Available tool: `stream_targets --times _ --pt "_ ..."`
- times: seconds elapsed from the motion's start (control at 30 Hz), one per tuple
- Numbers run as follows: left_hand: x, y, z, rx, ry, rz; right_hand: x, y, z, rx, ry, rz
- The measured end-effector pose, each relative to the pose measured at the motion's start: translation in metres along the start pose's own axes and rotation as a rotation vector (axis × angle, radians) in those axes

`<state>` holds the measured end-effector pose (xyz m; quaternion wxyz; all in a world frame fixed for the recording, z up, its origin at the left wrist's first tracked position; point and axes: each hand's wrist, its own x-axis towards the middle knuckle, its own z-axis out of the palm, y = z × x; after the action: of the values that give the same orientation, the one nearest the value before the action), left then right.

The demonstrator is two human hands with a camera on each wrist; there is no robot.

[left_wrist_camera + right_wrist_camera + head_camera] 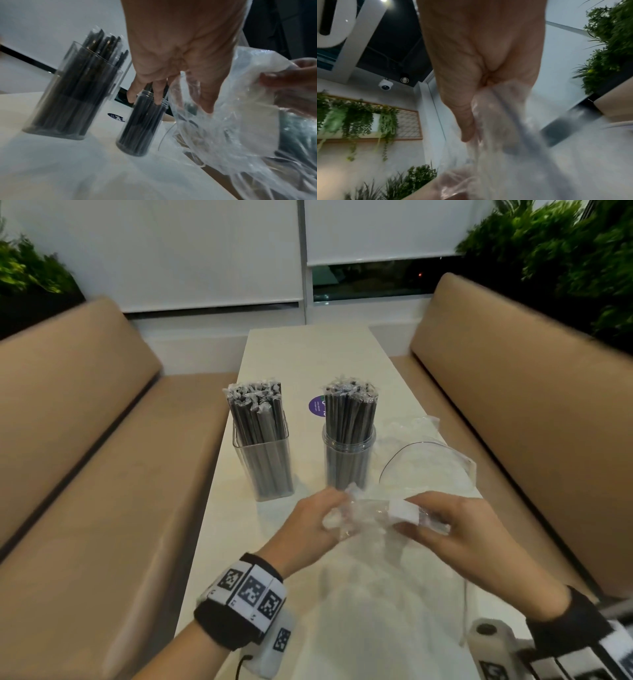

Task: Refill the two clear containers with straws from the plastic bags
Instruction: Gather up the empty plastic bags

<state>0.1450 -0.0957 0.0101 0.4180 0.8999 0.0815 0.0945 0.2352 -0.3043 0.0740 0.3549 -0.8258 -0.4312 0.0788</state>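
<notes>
Two clear containers stand on the white table (308, 354), both packed with wrapped black straws: a square one (262, 453) (68, 97) on the left and a round one (347, 453) (140, 124) to its right. Just in front of them my left hand (313, 529) (180, 67) and right hand (445, 529) (479, 67) hold a crumpled clear plastic bag (373, 517) (231, 121) (513, 148) between them, above the table. The left grips its left end, the right pinches the end with a white label (404, 510). No straws show inside this bag.
Another clear plastic bag (431, 460) lies flat on the table right of the round container. A purple round sticker (317, 405) sits on the table between the containers. Tan bench seats (85, 457) flank the table on both sides; plants stand behind them.
</notes>
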Motion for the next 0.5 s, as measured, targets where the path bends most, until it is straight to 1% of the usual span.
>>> stream_targets --times 0.07,0.1,0.17,0.2,0.27,0.33,0.4,0.43,0.47,0.5 --pt "-0.007 -0.003 -0.010 -0.024 0.083 -0.059 0.013 0.014 -0.010 0.041 0.002 0.046" --pt "-0.009 -0.006 -0.015 -0.037 0.124 -0.098 0.025 0.028 -0.015 0.035 0.051 0.073" --pt "-0.015 -0.016 -0.021 -0.061 0.198 -0.176 0.055 0.064 -0.024 -0.101 0.172 0.142" --pt "-0.018 -0.021 -0.022 -0.086 0.229 -0.208 0.070 0.081 -0.027 -0.202 0.192 0.214" --pt "-0.022 -0.024 -0.023 -0.157 0.259 -0.277 0.098 0.105 -0.026 -0.401 0.156 0.367" --pt "-0.025 -0.027 -0.022 -0.197 0.268 -0.315 0.117 0.127 -0.017 -0.532 0.054 0.456" --pt "-0.029 -0.029 -0.020 -0.175 0.282 -0.360 0.123 0.142 -0.005 -0.537 -0.050 0.555" --pt "-0.031 -0.032 -0.020 -0.161 0.296 -0.383 0.122 0.146 0.000 -0.504 -0.072 0.606" --pt "-0.033 -0.035 -0.019 -0.134 0.309 -0.410 0.118 0.147 0.002 -0.482 -0.056 0.623" --pt "-0.035 -0.039 -0.018 -0.115 0.312 -0.439 0.113 0.146 0.001 -0.469 0.013 0.606"
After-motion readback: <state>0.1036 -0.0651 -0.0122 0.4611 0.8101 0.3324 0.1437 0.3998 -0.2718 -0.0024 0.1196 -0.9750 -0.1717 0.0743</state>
